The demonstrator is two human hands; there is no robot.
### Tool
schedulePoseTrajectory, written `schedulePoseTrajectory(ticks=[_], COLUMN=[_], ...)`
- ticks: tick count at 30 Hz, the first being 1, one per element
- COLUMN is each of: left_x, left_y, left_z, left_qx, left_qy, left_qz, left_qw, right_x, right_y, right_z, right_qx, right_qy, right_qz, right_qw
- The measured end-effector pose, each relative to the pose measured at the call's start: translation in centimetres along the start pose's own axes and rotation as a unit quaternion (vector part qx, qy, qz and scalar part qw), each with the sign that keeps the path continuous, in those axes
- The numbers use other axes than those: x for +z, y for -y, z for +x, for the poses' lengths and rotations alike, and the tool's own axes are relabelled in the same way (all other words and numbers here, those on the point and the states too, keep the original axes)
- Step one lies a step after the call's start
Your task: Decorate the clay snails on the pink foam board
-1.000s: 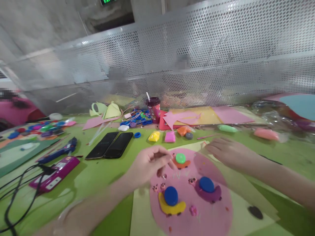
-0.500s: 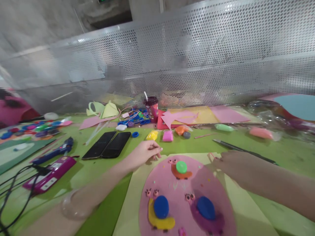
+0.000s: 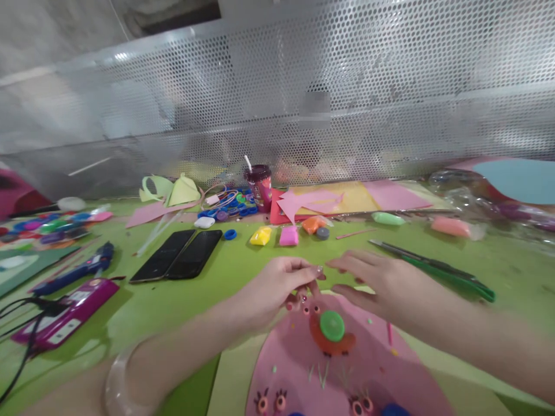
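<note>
My left hand [image 3: 277,286] is closed in a pinch just above the far edge of a pink round sheet [image 3: 299,370], fingertips pressed on something too small to name. My right hand [image 3: 377,280] hovers beside it with fingers stretched out, thumb and forefinger nearly touching the left fingertips. Just below both hands sits an orange clay snail with a green cap [image 3: 332,332]. Pairs of small eyes [image 3: 271,401] show at the bottom of the pink sheet. A clear bangle [image 3: 117,375] is on my left wrist.
Two black phones [image 3: 177,261] lie left of my hands. Yellow [image 3: 260,236], pink [image 3: 288,236] and orange [image 3: 313,224] clay lumps sit beyond them. Green-handled scissors [image 3: 437,270] lie at right. A dark cup with a straw [image 3: 259,186], bottle caps, coloured paper and a perforated metal screen stand at the back.
The view tipped forward, so the pink sheet slid down the frame. My left hand came back over its far edge and my right hand moved left until the fingertips nearly meet.
</note>
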State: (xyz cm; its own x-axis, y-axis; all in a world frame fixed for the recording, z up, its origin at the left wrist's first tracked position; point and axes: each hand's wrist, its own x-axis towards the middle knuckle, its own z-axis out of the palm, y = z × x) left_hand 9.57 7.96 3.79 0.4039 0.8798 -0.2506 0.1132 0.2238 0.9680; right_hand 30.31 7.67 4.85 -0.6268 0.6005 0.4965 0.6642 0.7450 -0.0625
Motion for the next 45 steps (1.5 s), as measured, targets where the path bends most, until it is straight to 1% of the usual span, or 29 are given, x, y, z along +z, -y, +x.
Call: schedulePoseTrajectory(ticks=[1,3,6,9,14,18,21,24,27,32,38,45], left_x=[0.2,0.5,0.8,0.8,0.4,0.2,0.2,0.5,0.7,0.7,0.7,0.8], left_y=[0.0,0.1,0.2,0.3,0.7,1.2,1.4,1.4,1.6,2.2,2.7,2.3], left_z=[0.0,-0.1,-0.2,-0.2,-0.1,-0.5,-1.3,-1.9,-2.3,-2.7,-2.9,-2.7], left_qx=[0.000,0.001,0.005,0.017,0.027,0.041,0.045,0.053,0.066,0.105,0.128,0.101], left_qy=[0.003,0.009,0.007,0.002,-0.008,0.008,0.010,-0.002,-0.005,0.011,0.030,0.064], left_qz=[-0.013,-0.035,-0.055,-0.049,-0.008,0.016,0.008,-0.006,-0.017,-0.017,-0.044,-0.077], left_qw=[1.000,0.999,0.998,0.999,1.000,0.999,0.999,0.999,0.998,0.994,0.990,0.990], right_x=[0.3,0.8,1.3,1.6,2.2,2.1,1.5,0.8,0.5,0.6,0.9,0.9], right_y=[0.6,1.5,2.0,2.2,2.7,2.7,2.7,3.1,3.8,4.5,4.2,4.0], right_z=[0.3,0.5,0.4,0.4,0.5,0.4,0.1,-0.1,-0.3,-0.7,-0.9,-0.9], right_qx=[-0.002,0.020,0.071,0.088,0.095,0.055,0.031,0.015,0.014,0.021,0.009,-0.018], right_qy=[-0.004,-0.025,-0.064,-0.085,-0.076,-0.081,-0.084,-0.066,-0.072,-0.093,-0.084,-0.080], right_qz=[0.019,0.087,0.188,0.225,0.217,0.195,0.188,0.198,0.205,0.201,0.211,0.201], right_qw=[1.000,0.996,0.978,0.967,0.969,0.976,0.978,0.978,0.976,0.975,0.974,0.976])
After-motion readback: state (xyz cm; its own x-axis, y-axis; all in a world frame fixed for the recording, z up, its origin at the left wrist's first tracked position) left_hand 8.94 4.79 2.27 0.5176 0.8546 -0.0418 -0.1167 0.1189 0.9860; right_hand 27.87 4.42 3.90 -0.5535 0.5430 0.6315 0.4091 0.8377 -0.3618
